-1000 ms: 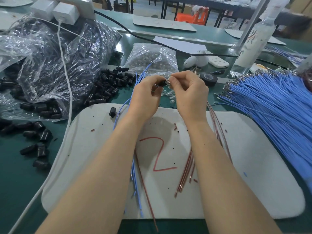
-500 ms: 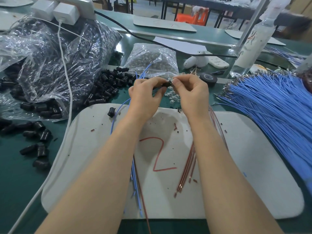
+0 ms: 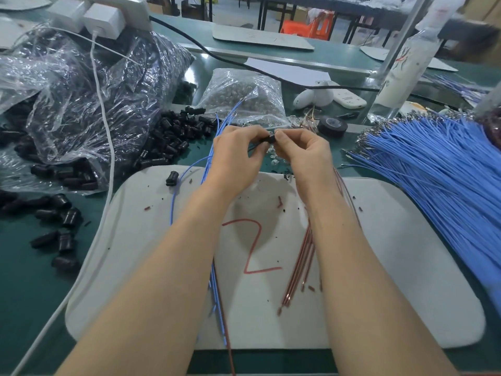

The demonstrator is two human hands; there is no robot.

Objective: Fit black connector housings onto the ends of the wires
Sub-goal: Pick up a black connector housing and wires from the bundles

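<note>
Evidently the fitting step itself is in hand. Both hands meet just past the twelve o'clock edge of the white mat (image 3: 406, 267). The left hand (image 3: 235, 156) pinches a black connector housing (image 3: 267, 138) between thumb and forefinger. The right hand (image 3: 303, 156) closes on its other end from three o'clock, fingers curled tight. Whether a wire tip already sits inside is too small to tell. Blue wires (image 3: 217, 131) run under the left hand toward six o'clock, and copper-coloured wires (image 3: 298, 267) lie under the right forearm.

Next, I judge, comes a straight push along the housing's axis until the end seats, then a reach for a fresh part.

Room is tighter than it looks (the mat is the only flat working patch):
- Ten o'clock: a heap of loose housings (image 3: 173, 139) lies near, spilling from a crinkled plastic bag (image 3: 81, 104). One stray housing (image 3: 172, 178) sits on the mat's corner.
- Two to four o'clock: a big blue wire bundle (image 3: 433, 172) overlaps the mat's right edge, so a wide elbow swing could drag it.
- Twelve o'clock: a clear bag of small parts (image 3: 244, 96) and a tape roll (image 3: 332, 126) lie just beyond the fingers.
- Nine o'clock: a white cable (image 3: 108, 158) runs along the mat's left edge.
</note>
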